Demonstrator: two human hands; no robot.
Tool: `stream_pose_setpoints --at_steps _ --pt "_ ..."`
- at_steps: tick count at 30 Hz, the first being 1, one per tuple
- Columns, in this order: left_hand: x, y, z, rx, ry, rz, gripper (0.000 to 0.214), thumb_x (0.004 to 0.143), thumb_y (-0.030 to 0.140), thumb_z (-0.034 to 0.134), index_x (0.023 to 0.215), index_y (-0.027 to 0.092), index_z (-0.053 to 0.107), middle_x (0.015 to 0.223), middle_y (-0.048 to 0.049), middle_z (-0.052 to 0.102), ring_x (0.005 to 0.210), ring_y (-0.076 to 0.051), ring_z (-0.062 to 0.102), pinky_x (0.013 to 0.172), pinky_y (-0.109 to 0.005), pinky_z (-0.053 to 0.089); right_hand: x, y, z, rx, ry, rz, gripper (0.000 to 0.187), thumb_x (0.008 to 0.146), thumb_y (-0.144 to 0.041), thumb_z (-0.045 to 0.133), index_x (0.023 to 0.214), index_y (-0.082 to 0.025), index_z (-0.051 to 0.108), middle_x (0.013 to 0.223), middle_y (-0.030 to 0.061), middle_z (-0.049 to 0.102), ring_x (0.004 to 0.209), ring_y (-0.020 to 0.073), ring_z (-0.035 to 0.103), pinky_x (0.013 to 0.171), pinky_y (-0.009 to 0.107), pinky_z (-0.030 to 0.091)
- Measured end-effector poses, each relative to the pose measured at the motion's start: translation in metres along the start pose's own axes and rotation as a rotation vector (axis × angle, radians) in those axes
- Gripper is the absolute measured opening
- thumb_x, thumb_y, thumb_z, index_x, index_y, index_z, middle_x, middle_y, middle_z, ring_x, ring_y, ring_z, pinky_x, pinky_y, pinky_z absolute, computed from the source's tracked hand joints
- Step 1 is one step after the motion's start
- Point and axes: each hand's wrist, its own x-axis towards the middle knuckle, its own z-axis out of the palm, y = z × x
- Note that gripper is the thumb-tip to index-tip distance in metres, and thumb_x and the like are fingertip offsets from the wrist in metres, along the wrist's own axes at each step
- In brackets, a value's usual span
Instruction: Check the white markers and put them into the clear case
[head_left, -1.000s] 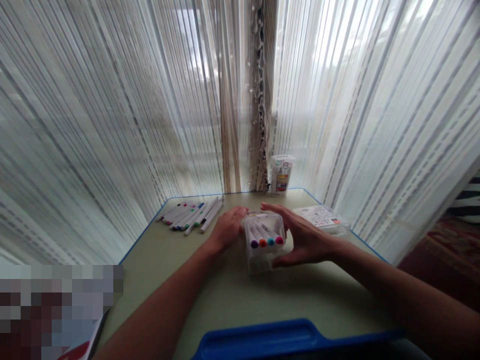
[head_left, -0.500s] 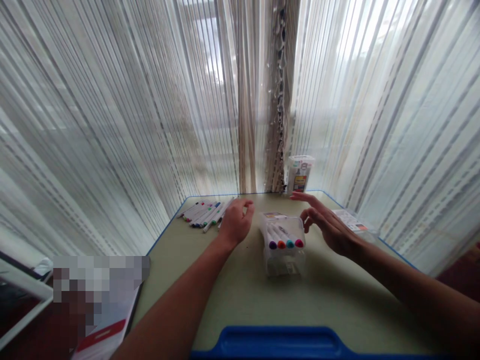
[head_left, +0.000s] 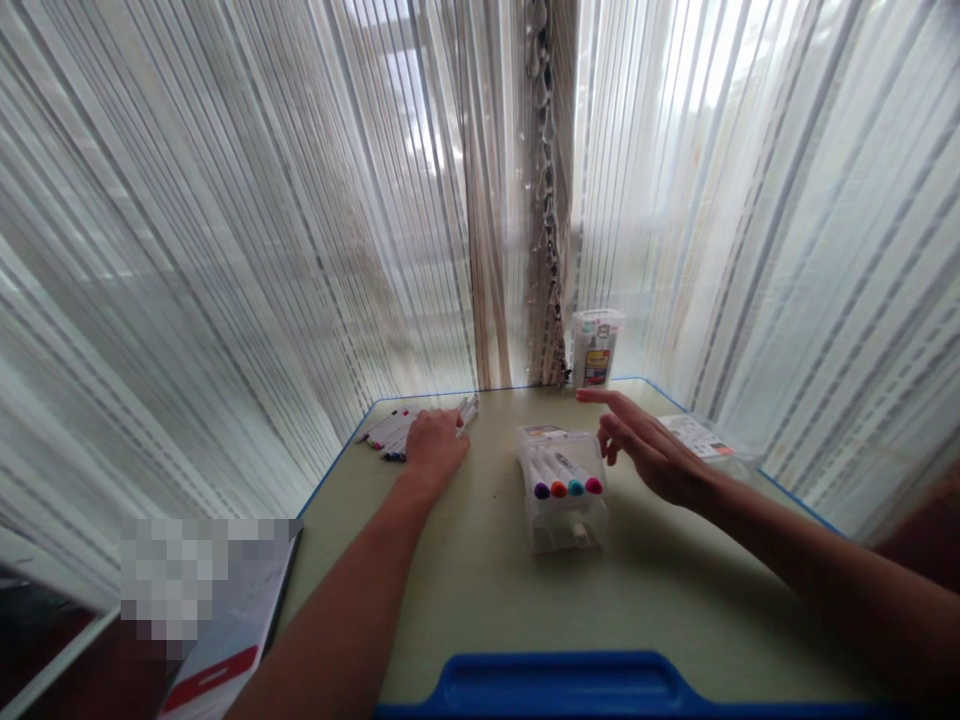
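Note:
My left hand (head_left: 437, 442) is over the right part of a spread pile of white markers (head_left: 382, 428) at the table's far left. Its thumb and forefinger show a gap, while the other fingertips are hidden behind the hand. A clear plastic case (head_left: 566, 525) stands mid-table, with several white markers (head_left: 559, 465) lying in its raised upper part, their purple, orange, teal and pink ends towards me. Just right of this case is my right hand (head_left: 656, 455), fingers spread and holding nothing; its bent fingers are close to the case's side, and contact is unclear.
A clear labelled container (head_left: 596, 348) stands at the table's back edge. Behind my right hand lies a flat clear lid-like piece with a printed label (head_left: 697, 437). A blue tray edge (head_left: 555, 680) runs along the front. String curtains (head_left: 225, 200) hang close behind the table.
My left hand has moved left from beside the case to over the marker pile. My right hand stays beside the case, and the view has shifted slightly.

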Motion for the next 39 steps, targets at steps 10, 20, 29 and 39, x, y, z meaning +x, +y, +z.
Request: stream_pose_setpoints --at_steps 10,20,29,39 --pt "-0.006 0.016 0.001 -0.005 -0.095 0.014 0.031 0.083 0.029 0.056 0.105 0.013 0.071 0.098 -0.0189 0.073 0.098 -0.033 0.066 0.085 -0.042 0.047 -0.001 -0.004 -0.001 -0.031 -0.028 -0.009 0.06 0.098 -0.058 0.036 0.135 -0.013 0.049 0.086 0.006 0.06 0.065 0.0175 0.059 0.064 0.035 0.052" --pt "0.002 0.035 -0.004 -1.038 -0.075 -0.03 0.022 0.088 0.023 0.057 0.099 0.013 0.072 0.09 -0.0095 0.072 0.082 -0.019 0.066 0.076 -0.031 0.05 -0.001 -0.002 -0.002 -0.05 -0.045 -0.006 0.058 0.099 -0.057 0.034 0.134 -0.013 0.049 0.081 0.0045 0.06 0.065 0.0179 0.059 0.065 0.035 0.052" --pt "-0.005 0.046 -0.016 -1.872 -0.237 -0.232 0.009 0.094 0.016 0.051 0.099 0.013 0.058 0.089 -0.0073 0.068 0.06 -0.014 0.067 0.059 -0.029 0.057 -0.001 -0.001 -0.001 -0.065 -0.037 0.004 0.057 0.099 -0.057 0.034 0.134 -0.014 0.05 0.072 0.0022 0.059 0.063 0.0188 0.059 0.065 0.035 0.052" --pt "-0.007 0.046 -0.034 -2.054 -0.223 -0.27 0.026 0.088 0.022 0.068 0.106 0.015 0.051 0.09 -0.0065 0.069 0.059 -0.012 0.069 0.056 -0.023 0.059 0.0 -0.002 -0.001 -0.062 -0.026 -0.014 0.053 0.1 -0.055 0.034 0.132 -0.016 0.051 0.07 0.0024 0.06 0.063 0.0195 0.06 0.064 0.036 0.052"
